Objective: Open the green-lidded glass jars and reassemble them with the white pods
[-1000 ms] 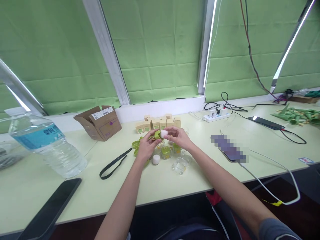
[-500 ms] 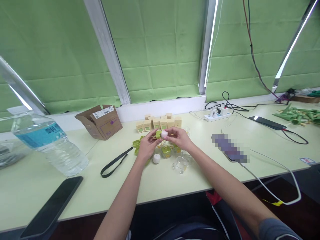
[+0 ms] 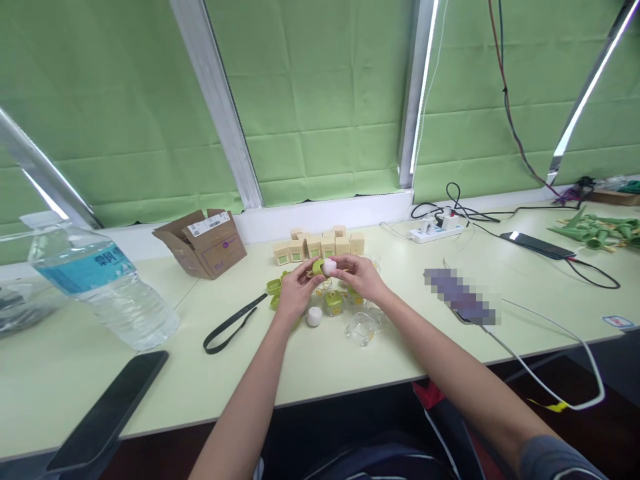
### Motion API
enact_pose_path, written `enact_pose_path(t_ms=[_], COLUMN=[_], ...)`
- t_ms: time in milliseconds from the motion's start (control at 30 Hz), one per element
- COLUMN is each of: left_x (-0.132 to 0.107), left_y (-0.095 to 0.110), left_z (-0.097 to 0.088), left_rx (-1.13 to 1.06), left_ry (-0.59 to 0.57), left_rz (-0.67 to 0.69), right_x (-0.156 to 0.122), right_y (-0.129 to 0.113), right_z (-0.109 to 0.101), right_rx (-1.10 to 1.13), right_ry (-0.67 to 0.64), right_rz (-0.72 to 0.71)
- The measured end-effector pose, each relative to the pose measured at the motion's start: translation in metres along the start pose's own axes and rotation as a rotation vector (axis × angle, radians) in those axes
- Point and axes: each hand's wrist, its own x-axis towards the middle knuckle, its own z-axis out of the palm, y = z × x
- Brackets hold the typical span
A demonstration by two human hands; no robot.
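Note:
My left hand [image 3: 297, 288] is closed on a small green lid [image 3: 318, 267]. Facing it, my right hand [image 3: 361, 275] pinches a small round white piece [image 3: 329, 267], which touches or nearly touches the lid. Below them on the table sit a second white piece [image 3: 315, 317] and a clear container with a green lid [image 3: 333, 303]. More green lids [image 3: 274, 287] lie beside my left hand. An uncapped clear container [image 3: 361, 329] rests below my right wrist. Exactly how the lid and white piece meet is too small to tell.
Several small cream boxes [image 3: 314, 247] stand behind my hands, with an open carton [image 3: 205, 244] to their left. A black strap [image 3: 235, 325], a water bottle [image 3: 107, 283] and a phone [image 3: 110, 410] are on the left. Rightwards lie a power strip [image 3: 436, 231] and a white cable [image 3: 550, 327].
Both hands keep hold of the lid and the white piece in almost the same place. The whole view has shifted very slightly.

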Motion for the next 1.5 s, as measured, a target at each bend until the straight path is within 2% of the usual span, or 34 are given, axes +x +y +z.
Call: enact_pose_path(t_ms=[833,1267,1500], left_x=[-0.001,0.0,0.001], left_y=[0.005,0.004,0.0], left_z=[0.001,0.0,0.0], left_rx=[-0.002,0.037,0.063], left_ry=[0.012,0.022,0.031], left_rz=[0.024,0.06,0.033], right_x=[-0.003,-0.005,-0.005], right_y=[-0.005,-0.008,-0.006], right_z=[0.004,0.002,0.003], right_rx=[0.022,-0.075,-0.112], right_ry=[0.052,0.053,0.037], right_rz=[0.019,-0.012,-0.013])
